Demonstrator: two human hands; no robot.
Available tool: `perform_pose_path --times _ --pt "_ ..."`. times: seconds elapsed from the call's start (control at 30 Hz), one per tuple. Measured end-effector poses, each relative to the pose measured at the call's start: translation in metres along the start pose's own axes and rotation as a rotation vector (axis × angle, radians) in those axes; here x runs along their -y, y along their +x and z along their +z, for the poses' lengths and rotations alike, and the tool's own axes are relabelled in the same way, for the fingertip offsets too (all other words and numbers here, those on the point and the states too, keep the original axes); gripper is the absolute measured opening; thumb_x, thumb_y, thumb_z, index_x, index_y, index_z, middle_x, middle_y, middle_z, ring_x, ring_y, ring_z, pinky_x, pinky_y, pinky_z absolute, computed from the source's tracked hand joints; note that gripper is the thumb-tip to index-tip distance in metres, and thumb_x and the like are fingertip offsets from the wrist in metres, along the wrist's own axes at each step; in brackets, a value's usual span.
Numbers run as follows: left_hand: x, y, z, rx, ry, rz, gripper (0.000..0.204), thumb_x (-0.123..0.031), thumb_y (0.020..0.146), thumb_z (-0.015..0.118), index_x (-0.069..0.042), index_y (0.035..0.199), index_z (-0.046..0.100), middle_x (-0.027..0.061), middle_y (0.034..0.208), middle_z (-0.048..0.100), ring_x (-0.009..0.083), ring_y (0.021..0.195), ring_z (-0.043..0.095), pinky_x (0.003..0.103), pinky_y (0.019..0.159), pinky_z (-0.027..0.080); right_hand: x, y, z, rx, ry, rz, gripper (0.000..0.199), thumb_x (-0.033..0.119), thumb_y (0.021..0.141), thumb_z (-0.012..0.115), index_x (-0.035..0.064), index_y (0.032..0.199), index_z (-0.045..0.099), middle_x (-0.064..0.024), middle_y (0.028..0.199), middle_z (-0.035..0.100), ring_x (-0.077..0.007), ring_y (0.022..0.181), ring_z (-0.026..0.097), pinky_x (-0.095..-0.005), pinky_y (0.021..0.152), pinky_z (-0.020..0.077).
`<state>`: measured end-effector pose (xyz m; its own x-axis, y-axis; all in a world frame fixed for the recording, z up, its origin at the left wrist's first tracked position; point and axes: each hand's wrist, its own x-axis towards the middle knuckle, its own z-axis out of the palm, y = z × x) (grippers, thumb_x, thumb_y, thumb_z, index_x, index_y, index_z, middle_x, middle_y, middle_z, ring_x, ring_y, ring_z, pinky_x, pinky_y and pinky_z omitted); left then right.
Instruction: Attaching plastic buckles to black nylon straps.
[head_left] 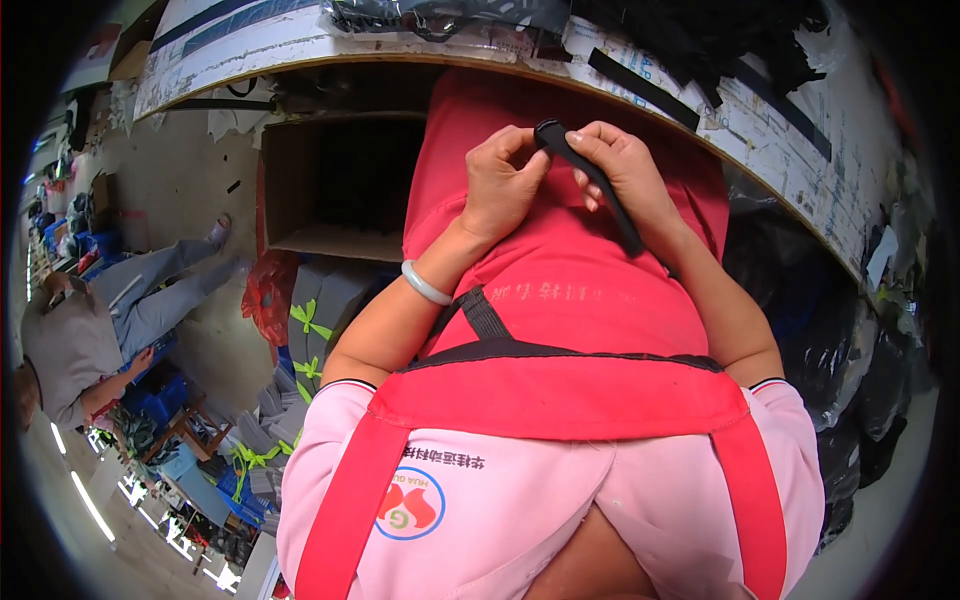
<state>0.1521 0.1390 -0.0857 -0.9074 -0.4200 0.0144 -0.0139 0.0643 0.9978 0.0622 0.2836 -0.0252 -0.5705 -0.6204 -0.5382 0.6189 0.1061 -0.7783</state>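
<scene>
A narrow black strap (620, 215) is held between my two hands, above my lap and the red apron (560, 300). Its far end looks folded into a small loop. With fingers closed, my left hand (502, 180) pinches that looped end from the left side. My right hand (628, 178) grips the strap just below the loop, thumb on top. From there the strap's other end hangs loose, slanting down toward my right wrist. Whether a buckle sits inside the fold, I cannot tell.
A worktable's curved edge (400, 62) crosses ahead, with black strips (645, 88) and dark fabric on it. An open cardboard box (275, 238) stands left of my lap. Grey bundles tied with green bands (325, 300) lie at my left. Another person (75, 340) sits farther left.
</scene>
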Motion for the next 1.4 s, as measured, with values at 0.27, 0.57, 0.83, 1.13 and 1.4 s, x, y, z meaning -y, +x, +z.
perform_pose_path --times 0.27,0.57,0.83,1.13,1.4 --pt "-0.001 0.001 -0.002 0.019 0.055 -0.019 0.007 0.0 0.085 0.065 0.002 0.091 0.067 0.0003 0.075 0.066 0.0052 0.068 0.061 0.02 0.061 0.049 -0.003 0.003 0.007 -0.049 -0.026 -0.044 0.017 0.018 0.094 0.06 0.0012 0.093 0.056 -0.0058 0.064 0.061 -0.009 0.045 0.054 -0.0202 0.041 0.0443" --pt "-0.006 0.002 -0.004 0.007 0.197 0.107 0.01 0.002 0.081 0.066 0.0 0.091 0.066 0.0032 0.074 0.063 0.0091 0.065 0.061 0.022 0.059 0.048 -0.003 0.0 0.005 -0.087 -0.155 -0.074 0.018 0.018 0.093 0.062 0.0015 0.091 0.055 -0.0053 0.063 0.061 -0.0085 0.044 0.054 -0.0202 0.04 0.0431" --pt "-0.011 0.003 -0.005 0.072 0.403 0.304 0.015 0.004 0.078 0.065 0.0 0.092 0.064 0.0103 0.075 0.059 0.0207 0.066 0.06 0.03 0.059 0.047 -0.014 0.015 -0.001 -0.047 -0.005 -0.093 0.027 0.024 0.095 0.06 -0.0003 0.105 0.056 -0.006 0.075 0.064 -0.008 0.055 0.058 -0.0199 0.049 0.0481" --pt "-0.011 0.016 -0.02 0.193 -0.663 -0.53 0.025 -0.013 0.094 0.059 0.006 0.11 0.06 0.0107 0.092 0.067 0.0166 0.079 0.066 0.025 0.069 0.055 -0.011 0.021 -0.017 0.065 0.063 -0.061 0.022 0.019 0.095 0.06 0.0014 0.108 0.061 -0.0044 0.09 0.067 -0.0061 0.077 0.061 -0.0198 0.072 0.0508" --pt "-0.006 0.018 -0.014 0.182 -0.764 -0.67 0.025 -0.018 0.094 0.059 0.004 0.106 0.062 0.0104 0.089 0.068 0.0173 0.074 0.067 0.026 0.065 0.056 -0.013 0.017 -0.006 0.013 -0.214 -0.289 0.017 0.01 0.09 0.065 0.0021 0.105 0.064 -0.0008 0.092 0.064 -0.0059 0.087 0.059 -0.0204 0.078 0.0478"
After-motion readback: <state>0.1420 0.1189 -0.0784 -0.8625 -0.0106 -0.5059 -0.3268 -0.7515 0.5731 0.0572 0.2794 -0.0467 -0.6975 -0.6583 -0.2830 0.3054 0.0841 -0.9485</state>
